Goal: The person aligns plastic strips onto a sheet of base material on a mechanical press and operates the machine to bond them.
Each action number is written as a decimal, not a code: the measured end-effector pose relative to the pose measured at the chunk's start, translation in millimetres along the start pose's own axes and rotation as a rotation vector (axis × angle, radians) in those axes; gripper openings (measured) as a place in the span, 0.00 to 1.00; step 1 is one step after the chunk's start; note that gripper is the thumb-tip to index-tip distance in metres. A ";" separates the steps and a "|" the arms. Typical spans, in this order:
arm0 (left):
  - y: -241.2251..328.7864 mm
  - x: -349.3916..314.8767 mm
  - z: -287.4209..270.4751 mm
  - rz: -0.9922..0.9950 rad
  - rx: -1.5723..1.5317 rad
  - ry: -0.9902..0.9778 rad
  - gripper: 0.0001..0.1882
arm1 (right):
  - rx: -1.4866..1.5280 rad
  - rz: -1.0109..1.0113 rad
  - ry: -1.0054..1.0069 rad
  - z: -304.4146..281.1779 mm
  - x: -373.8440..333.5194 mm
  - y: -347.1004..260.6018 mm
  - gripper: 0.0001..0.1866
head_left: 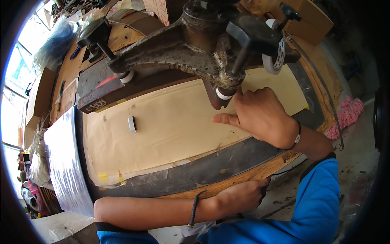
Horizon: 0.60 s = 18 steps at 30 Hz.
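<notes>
My right hand (pixel 264 116) is over the cream sheet (pixel 174 118), its thumb stretched out to the left and apart from the bent fingers. Its fingertips are partly hidden beside the white-ringed foot (pixel 224 93) of a heavy cast-iron bracket (pixel 170 57). A dark brown curved piece (pixel 212 94) hangs by that foot. Below, at the near wooden edge, my left hand (pixel 243 196) is closed around something dark, mostly hidden. A small silver-and-black block (pixel 132 124) rests on the sheet at left.
Black knobs (pixel 250 32) and a thick dark bar (pixel 95 89) belong to the iron frame. A white measuring tape (pixel 274 63) hangs at right. Clear-wrapped sheeting (pixel 65 158) covers the left end; a pink bundle (pixel 345 116) lies right. Cardboard boxes (pixel 310 20) stand behind.
</notes>
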<state>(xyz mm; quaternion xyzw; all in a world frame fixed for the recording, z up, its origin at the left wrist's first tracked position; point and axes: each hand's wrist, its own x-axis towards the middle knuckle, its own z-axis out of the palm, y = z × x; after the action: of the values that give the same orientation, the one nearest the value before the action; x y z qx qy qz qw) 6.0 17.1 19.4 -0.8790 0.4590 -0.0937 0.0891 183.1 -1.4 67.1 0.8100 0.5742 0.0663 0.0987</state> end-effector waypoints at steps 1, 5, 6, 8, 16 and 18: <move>-1.1 0.6 -1.0 0.001 0.001 -0.004 0.10 | 0.001 0.006 0.002 0.1 -0.8 0.6 0.56; -4.4 -2.2 -5.9 -0.019 0.010 0.027 0.10 | -0.070 -0.001 0.081 7.1 -4.8 15.1 0.57; -5.3 -2.6 -6.9 -0.017 0.004 0.028 0.10 | -0.100 0.003 0.089 8.3 -4.9 19.7 0.57; -5.7 -2.7 -7.0 -0.022 0.000 0.027 0.10 | -0.128 0.000 0.118 10.5 -3.6 23.9 0.58; -7.8 -3.2 -9.4 -0.008 0.017 0.015 0.10 | -0.106 0.017 0.043 2.1 -1.7 23.4 0.59; -7.4 -3.8 -8.4 -0.036 0.030 0.041 0.10 | -0.084 0.005 0.055 1.9 0.3 25.1 0.59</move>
<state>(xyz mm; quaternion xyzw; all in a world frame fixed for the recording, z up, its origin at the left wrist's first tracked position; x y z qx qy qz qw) 7.7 23.8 28.9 -0.8837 0.4432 -0.1202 0.0908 206.6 -9.3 71.2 0.8043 0.5715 0.1131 0.1167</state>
